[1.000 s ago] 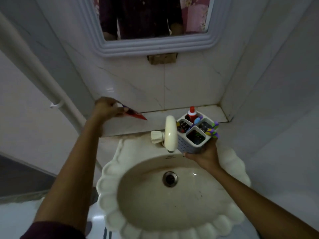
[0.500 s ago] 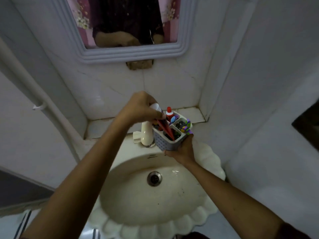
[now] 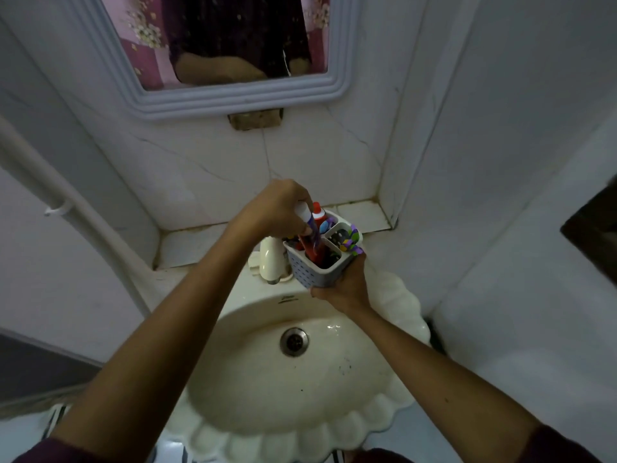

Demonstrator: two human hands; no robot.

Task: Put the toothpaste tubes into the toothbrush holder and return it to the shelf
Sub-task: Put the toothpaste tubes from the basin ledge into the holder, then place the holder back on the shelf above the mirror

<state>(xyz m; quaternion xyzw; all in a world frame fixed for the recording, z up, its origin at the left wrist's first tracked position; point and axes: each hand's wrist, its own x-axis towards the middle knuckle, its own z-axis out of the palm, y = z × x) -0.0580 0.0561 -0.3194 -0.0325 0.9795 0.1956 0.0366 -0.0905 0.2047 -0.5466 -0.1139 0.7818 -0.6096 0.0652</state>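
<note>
A grey perforated toothbrush holder (image 3: 312, 270) with several compartments is held above the back of the basin. My right hand (image 3: 347, 285) grips it from below and the right. My left hand (image 3: 277, 208) is closed on the white cap end of a red toothpaste tube (image 3: 312, 243), whose lower end is down inside the holder's front compartment. A second tube with a red cap (image 3: 319, 213) stands in the back compartment, partly hidden behind my left hand. Purple-patterned toothbrush handles (image 3: 352, 240) poke out on the holder's right side.
A cream scalloped basin (image 3: 394, 392) with a metal drain (image 3: 294, 341) lies below. A cream tap (image 3: 272, 260) stands just left of the holder. The tiled shelf (image 3: 193, 240) runs behind it under a framed mirror (image 3: 233, 95). A white pipe (image 3: 60, 198) slants down the left wall.
My left hand carried the red tube from the shelf's left side over to the holder and lowered it into the front compartment. The holder stayed in my right hand.
</note>
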